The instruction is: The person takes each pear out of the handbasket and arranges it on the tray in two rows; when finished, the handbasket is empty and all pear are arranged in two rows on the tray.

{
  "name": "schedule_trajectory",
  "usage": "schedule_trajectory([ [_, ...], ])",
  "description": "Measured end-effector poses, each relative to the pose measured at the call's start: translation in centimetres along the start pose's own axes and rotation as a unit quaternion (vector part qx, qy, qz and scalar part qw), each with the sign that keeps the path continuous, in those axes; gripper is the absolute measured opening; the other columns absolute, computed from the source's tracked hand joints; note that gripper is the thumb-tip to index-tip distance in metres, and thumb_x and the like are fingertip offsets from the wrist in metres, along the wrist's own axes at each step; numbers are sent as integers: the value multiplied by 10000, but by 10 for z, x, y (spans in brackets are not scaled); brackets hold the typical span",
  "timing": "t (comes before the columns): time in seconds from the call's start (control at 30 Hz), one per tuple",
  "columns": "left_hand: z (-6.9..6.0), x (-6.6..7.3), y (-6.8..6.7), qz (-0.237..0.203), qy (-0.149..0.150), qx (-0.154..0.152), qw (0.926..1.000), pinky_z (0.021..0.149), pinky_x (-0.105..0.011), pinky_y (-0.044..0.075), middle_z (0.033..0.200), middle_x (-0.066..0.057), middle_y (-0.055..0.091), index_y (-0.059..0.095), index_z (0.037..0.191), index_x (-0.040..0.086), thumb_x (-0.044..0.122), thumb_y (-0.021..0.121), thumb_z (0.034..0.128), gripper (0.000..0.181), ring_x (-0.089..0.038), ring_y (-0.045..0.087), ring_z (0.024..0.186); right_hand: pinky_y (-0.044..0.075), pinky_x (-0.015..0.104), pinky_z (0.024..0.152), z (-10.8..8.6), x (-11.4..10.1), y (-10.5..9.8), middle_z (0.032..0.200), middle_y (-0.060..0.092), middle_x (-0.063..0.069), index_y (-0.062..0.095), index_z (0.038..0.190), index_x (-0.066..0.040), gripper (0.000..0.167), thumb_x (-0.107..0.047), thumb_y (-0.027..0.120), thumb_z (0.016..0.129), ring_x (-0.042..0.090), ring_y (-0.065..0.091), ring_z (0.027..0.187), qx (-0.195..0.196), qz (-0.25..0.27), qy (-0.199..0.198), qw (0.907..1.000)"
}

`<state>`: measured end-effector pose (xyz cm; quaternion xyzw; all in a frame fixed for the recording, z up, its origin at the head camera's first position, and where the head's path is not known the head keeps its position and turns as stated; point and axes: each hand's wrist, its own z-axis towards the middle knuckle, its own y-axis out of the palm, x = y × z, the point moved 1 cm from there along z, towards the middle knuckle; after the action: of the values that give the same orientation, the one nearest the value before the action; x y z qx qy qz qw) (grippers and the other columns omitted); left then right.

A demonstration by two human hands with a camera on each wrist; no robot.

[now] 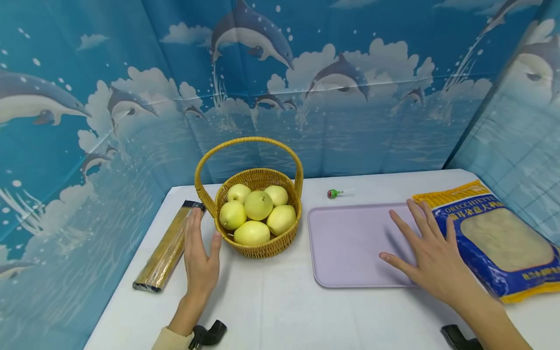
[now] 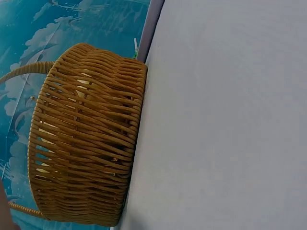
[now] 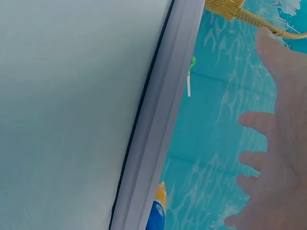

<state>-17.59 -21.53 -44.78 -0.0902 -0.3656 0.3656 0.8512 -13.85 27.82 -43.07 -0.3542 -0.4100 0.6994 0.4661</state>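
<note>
My left hand (image 1: 201, 262) is held with straight fingers between the wicker basket (image 1: 262, 250) and a long gold package (image 1: 164, 248), holding nothing. Several yellow-green fruits (image 1: 252, 233) lie in the basket, whose woven side (image 2: 86, 139) fills much of the left wrist view. My right hand (image 1: 433, 257) is spread over the right part of the lilac tray (image 1: 350, 248), its grip empty. In the right wrist view, the fingers of the right hand (image 3: 283, 139) are apart, beside the tray's edge (image 3: 160, 115).
A wrapped lollipop (image 1: 333, 193) lies behind the tray. At the right, a blue and yellow pasta bag (image 1: 503, 238) rests on the white tablecloth (image 1: 280, 316). A dolphin-printed curtain (image 1: 372, 136) hangs behind the table and at its sides.
</note>
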Motion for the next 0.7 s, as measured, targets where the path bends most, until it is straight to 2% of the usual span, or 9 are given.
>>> schedule_trajectory([
  [0.13, -2, -6, 2, -260, -748, -369, 9962, 1283, -589, 238, 1726, -31, 315, 285, 1683, 240, 254, 549, 1090, 649, -355, 284, 1589, -72, 825, 1180, 0, -2, -1, 1767, 91, 177, 320, 1670, -219, 999, -647, 744, 873, 394, -34, 1640, 53, 90, -27, 9999],
  [0.23, -4, -11, 4, -478, -1201, -519, 9902, 1270, -604, 260, 1728, -66, 310, 273, 1686, 235, 268, 498, 1115, 615, -326, 286, 1591, -69, 823, 1183, 0, -3, -1, 1769, 87, 174, 329, 1667, -211, 989, -639, 743, 878, 390, -35, 1641, 66, 127, -28, 9999],
  [0.3, -3, -14, 5, -657, -1469, -580, 9853, 1280, -550, 270, 1731, -58, 307, 263, 1689, 224, 291, 456, 1131, 594, -281, 288, 1593, -73, 817, 1188, 1, -3, -1, 1773, 76, 166, 328, 1668, -210, 982, -635, 740, 884, 383, -38, 1642, 69, 139, -31, 9999],
  [0.4, -1, -18, 9, -1000, -1737, -692, 9773, 1303, -419, 246, 1737, -17, 291, 241, 1694, 200, 317, 405, 1146, 584, -226, 266, 1601, -71, 813, 1192, 2, -4, -1, 1781, 53, 140, 324, 1670, -212, 976, -629, 737, 890, 374, -38, 1644, 84, 144, -57, 9998],
  [0.5, 2, -22, 13, -1346, -1914, -900, 9681, 1313, -356, 193, 1740, 25, 275, 199, 1701, 254, 326, 368, 1153, 578, -173, 219, 1612, -54, 817, 1192, 3, -4, -2, 1782, 55, 135, 329, 1669, -212, 973, -625, 740, 890, 383, -21, 1643, 119, 143, -79, 9998],
  [0.7, 2, -26, 19, -1765, -2114, -1360, 9517, 1330, -368, 141, 1757, 79, 190, 160, 1696, 329, 346, 348, 1154, 574, -130, 140, 1628, -48, 818, 1192, -1, -4, -1, 1782, 45, 132, 334, 1666, -208, 963, -627, 733, 896, 374, -29, 1644, 97, 173, -4, 9998],
])
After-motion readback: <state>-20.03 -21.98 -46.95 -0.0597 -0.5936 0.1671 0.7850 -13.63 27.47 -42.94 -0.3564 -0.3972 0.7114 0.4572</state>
